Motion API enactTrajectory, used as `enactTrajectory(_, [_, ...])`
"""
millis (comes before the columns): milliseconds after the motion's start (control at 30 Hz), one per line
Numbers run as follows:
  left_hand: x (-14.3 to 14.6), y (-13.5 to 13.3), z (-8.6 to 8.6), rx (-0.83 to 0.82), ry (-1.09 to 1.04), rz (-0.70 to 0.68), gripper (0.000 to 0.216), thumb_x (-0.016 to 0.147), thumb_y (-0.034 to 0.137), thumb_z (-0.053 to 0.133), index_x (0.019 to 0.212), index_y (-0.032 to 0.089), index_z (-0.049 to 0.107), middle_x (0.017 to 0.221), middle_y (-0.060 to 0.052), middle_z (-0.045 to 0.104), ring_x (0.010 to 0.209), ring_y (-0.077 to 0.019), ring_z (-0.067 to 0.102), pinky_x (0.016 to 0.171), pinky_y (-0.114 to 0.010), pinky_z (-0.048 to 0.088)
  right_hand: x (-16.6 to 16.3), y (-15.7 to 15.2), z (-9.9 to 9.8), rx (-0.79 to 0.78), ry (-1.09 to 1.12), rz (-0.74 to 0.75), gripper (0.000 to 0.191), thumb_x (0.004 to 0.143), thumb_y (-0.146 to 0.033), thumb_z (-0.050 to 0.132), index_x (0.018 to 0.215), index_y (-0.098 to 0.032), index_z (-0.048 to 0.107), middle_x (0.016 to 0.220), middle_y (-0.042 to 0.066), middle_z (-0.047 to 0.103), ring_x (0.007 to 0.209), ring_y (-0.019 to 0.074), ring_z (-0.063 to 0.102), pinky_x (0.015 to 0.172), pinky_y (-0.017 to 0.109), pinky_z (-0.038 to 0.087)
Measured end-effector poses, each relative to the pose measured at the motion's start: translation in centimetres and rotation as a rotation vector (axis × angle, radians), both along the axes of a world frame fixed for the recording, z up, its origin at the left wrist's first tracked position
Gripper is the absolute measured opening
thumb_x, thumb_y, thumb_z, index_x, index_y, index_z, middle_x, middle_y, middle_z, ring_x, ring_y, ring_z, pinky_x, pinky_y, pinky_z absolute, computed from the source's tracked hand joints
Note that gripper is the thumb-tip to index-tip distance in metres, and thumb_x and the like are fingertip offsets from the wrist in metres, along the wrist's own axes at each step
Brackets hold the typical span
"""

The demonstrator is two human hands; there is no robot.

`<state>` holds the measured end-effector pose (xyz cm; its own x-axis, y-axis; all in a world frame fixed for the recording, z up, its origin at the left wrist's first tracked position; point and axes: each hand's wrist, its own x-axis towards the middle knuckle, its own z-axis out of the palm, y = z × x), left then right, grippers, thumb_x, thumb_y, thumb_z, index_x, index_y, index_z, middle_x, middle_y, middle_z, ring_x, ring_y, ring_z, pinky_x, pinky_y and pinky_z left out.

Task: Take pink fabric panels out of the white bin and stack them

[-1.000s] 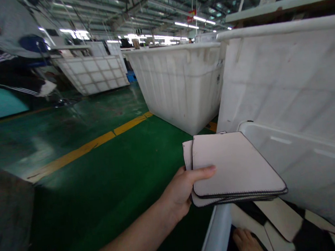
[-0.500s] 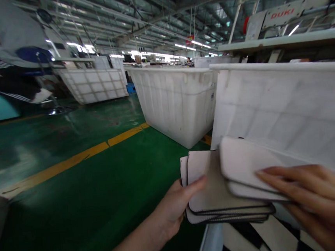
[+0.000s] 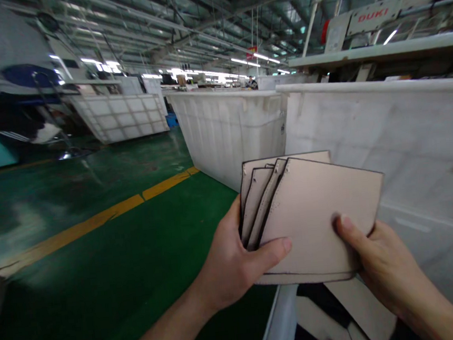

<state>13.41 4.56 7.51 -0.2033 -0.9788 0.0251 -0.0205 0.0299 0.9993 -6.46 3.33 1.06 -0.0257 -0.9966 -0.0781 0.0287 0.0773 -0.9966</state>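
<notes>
Both of my hands hold a fanned stack of several beige fabric pieces with dark stitched edges point(image 3: 313, 210), raised and tilted toward me. My left hand point(image 3: 230, 265) grips the stack's left side, thumb across the front. My right hand point(image 3: 377, 262) pinches the lower right corner, thumb on the front piece. Below the stack, more beige and black pieces point(image 3: 353, 312) lie inside a white bin point(image 3: 279, 324).
Large white plastic tubs point(image 3: 226, 127) point(image 3: 405, 122) stand ahead and to the right. A green floor with a yellow line point(image 3: 96, 221) spreads to the left. Another person sits at the far left point(image 3: 0, 78). A sewing machine point(image 3: 375, 14) sits on a table at the upper right.
My right hand came up from the bin and added pieces to the stack. Both hands have lifted and tilted the stack upright, fanning it.
</notes>
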Motion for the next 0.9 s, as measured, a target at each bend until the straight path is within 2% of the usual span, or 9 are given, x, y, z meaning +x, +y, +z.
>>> enactTrajectory(133, [0.4,0.3,0.0,0.089,-0.039,-0.18,0.046,0.065,0.014,0.066,0.108,0.02,0.052,0.107,-0.002,0.063,0.099,-0.0184,0.056,0.087,-0.026,0.043,1.6,1.4,-2.1,-0.293,0.195,-0.107,0.045,0.059,-0.05,0.067,0.089,-0.017,0.059,0.082,0.007,0.067,0.078,0.0237,0.061,0.074,0.037,0.052])
enactTrajectory(267, [0.2,0.0,-1.8,0.265,0.006,-0.141,0.04,0.064,0.016,0.069,0.102,0.02,0.059,0.106,-0.001,0.064,0.102,-0.0175,0.055,0.09,-0.024,0.041,0.7,1.2,-2.8,-0.261,0.22,0.05,0.052,0.067,-0.054,0.058,0.102,-0.016,0.054,0.09,0.008,0.066,0.082,0.0221,0.06,0.075,0.035,0.051])
enactTrajectory(367, [-0.1,-0.7,-3.4,0.493,0.165,-0.044,0.035,0.066,0.023,0.067,0.1,0.019,0.061,0.101,-0.003,0.066,0.09,-0.0181,0.06,0.077,-0.025,0.046,-2.2,0.2,-4.1,-0.143,0.188,0.063,0.053,0.082,-0.058,0.026,0.108,-0.018,0.05,0.101,0.008,0.063,0.092,0.02,0.058,0.083,0.032,0.047])
enactTrajectory(433, [-0.2,-1.1,-4.3,0.662,0.236,0.025,0.031,0.067,0.027,0.065,0.096,0.016,0.064,0.093,-0.004,0.068,0.079,-0.0173,0.062,0.068,-0.025,0.048,-4.6,0.4,-7.4,-0.012,0.341,0.094,0.052,0.085,-0.053,0.017,0.107,-0.018,0.051,0.102,0.008,0.063,0.096,0.0189,0.057,0.088,0.032,0.044])
enactTrajectory(567, [0.0,-1.3,-5.2,0.779,0.255,0.117,0.031,0.066,0.03,0.065,0.093,0.014,0.065,0.091,-0.006,0.068,0.078,-0.0178,0.062,0.067,-0.025,0.048,-8.5,4.7,-19.4,0.149,1.101,0.301,0.052,0.08,-0.044,0.041,0.113,-0.005,0.048,0.109,0.021,0.058,0.1,0.0306,0.055,0.084,0.045,0.046])
enactTrajectory(667, [0.0,-1.3,-5.2,0.767,0.252,0.092,0.032,0.066,0.031,0.065,0.094,0.015,0.065,0.09,-0.005,0.069,0.08,-0.0183,0.062,0.069,-0.026,0.048,-9.9,8.5,-25.8,0.135,1.304,0.395,0.046,0.073,-0.012,0.044,0.116,0.004,0.045,0.123,0.029,0.042,0.114,0.0366,0.041,0.083,0.049,0.046])
enactTrajectory(767, [0.0,-1.2,-5.2,0.778,0.266,0.09,0.031,0.067,0.031,0.065,0.094,0.016,0.065,0.09,-0.004,0.069,0.08,-0.0176,0.062,0.07,-0.025,0.048,-11.6,9.2,-25.8,0.034,1.499,0.554,0.059,0.065,0.01,0.023,0.118,-0.003,0.046,0.117,0.023,0.052,0.099,0.0286,0.056,0.075,0.042,0.051])
enactTrajectory(833, [0.1,-1.1,-5.3,0.795,0.27,0.104,0.031,0.067,0.031,0.065,0.094,0.016,0.065,0.09,-0.003,0.069,0.079,-0.017,0.062,0.068,-0.024,0.048,-13.5,7.8,-23.1,0.021,1.567,0.591,0.064,0.064,0.01,0.019,0.122,-0.005,0.042,0.108,0.019,0.06,0.078,0.0269,0.063,0.067,0.044,0.052])
enactTrajectory(900, [0.1,-1.0,-5.3,0.796,0.261,0.112,0.032,0.067,0.032,0.065,0.095,0.016,0.064,0.09,-0.003,0.069,0.077,-0.0168,0.063,0.067,-0.024,0.049,-15.6,5.8,-19.6,0.087,1.518,0.419,0.055,0.073,-0.001,0.021,0.126,-0.008,0.036,0.105,0.017,0.061,0.072,0.0304,0.063,0.065,0.052,0.05])
